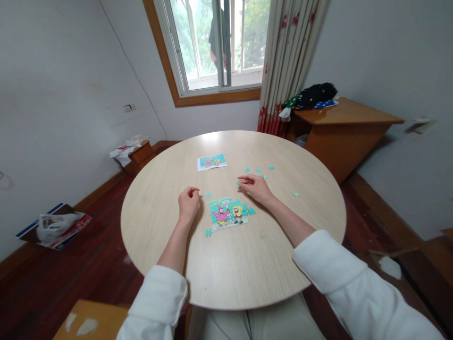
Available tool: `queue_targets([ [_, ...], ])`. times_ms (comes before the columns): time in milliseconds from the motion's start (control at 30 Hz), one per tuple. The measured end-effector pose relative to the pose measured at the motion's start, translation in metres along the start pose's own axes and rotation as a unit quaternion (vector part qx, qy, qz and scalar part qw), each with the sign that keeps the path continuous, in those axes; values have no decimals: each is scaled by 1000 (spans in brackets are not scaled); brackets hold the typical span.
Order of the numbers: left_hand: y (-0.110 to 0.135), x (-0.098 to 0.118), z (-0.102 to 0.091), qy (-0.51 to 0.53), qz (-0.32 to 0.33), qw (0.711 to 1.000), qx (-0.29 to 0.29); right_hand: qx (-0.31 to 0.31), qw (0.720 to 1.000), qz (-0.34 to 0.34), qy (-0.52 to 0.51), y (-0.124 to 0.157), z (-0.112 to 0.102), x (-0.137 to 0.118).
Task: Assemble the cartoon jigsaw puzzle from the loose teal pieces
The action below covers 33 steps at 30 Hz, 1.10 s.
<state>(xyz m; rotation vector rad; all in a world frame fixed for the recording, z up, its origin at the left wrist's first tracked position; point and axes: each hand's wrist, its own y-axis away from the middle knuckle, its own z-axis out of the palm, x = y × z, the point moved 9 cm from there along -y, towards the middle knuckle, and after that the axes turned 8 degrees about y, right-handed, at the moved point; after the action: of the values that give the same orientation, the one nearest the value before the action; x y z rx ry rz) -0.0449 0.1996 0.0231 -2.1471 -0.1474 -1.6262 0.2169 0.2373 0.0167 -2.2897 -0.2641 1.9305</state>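
A partly assembled cartoon jigsaw puzzle [228, 215] lies on the round table, its right and top edges uneven. Beyond its upper right side, my right hand [256, 188] pinches a small puzzle piece [238, 184] between thumb and fingers, just above the tabletop. My left hand [189, 203] rests left of the puzzle, fingers curled together, with nothing visible in them. One loose teal piece [208, 194] sits between that hand and the puzzle's top left corner. Another loose piece [208, 233] is by the lower left corner. Behind the puzzle is a reference picture [212, 162] of the same characters.
Several loose pieces [258, 170] are scattered past my right hand, and a single piece [295, 193] lies farther right. The pale round table [159, 236] fills the middle. A wooden desk [350, 113] with clothes stands back right; a cardboard box [90, 321] is lower left.
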Motion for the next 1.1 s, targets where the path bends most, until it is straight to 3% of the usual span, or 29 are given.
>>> queue_targets([
  [333, 2, 3, 1, 13, -1, 1000, -4, 37, 998, -10, 45, -4, -7, 2],
  [433, 11, 22, 16, 51, 32, 995, -75, 53, 996, -13, 73, -5, -11, 1],
  [500, 22, 33, 33, 92, 28, 982, -165, 60, 994, -18, 88, -5, -13, 0],
  [567, 36, 36, 49, 156, -30, 952, -261, 64, 993, -22, 97, -5, -14, -1],
  [667, 62, 36, 66, 234, -144, 879, -389, 67, 992, -23, 103, -4, -15, -1],
  [767, 83, 38, 74, 270, -212, 806, -483, 66, 992, -20, 104, -4, -15, 0],
  [833, 91, 38, 77, 271, -228, 776, -522, 67, 992, -19, 103, -4, -15, 0],
  [900, 91, 34, 77, 264, -234, 775, -524, 67, 992, -20, 102, -4, -15, -1],
  [1100, 76, 19, 75, 249, -241, 823, -450, 63, 993, -23, 97, -3, -13, -1],
])
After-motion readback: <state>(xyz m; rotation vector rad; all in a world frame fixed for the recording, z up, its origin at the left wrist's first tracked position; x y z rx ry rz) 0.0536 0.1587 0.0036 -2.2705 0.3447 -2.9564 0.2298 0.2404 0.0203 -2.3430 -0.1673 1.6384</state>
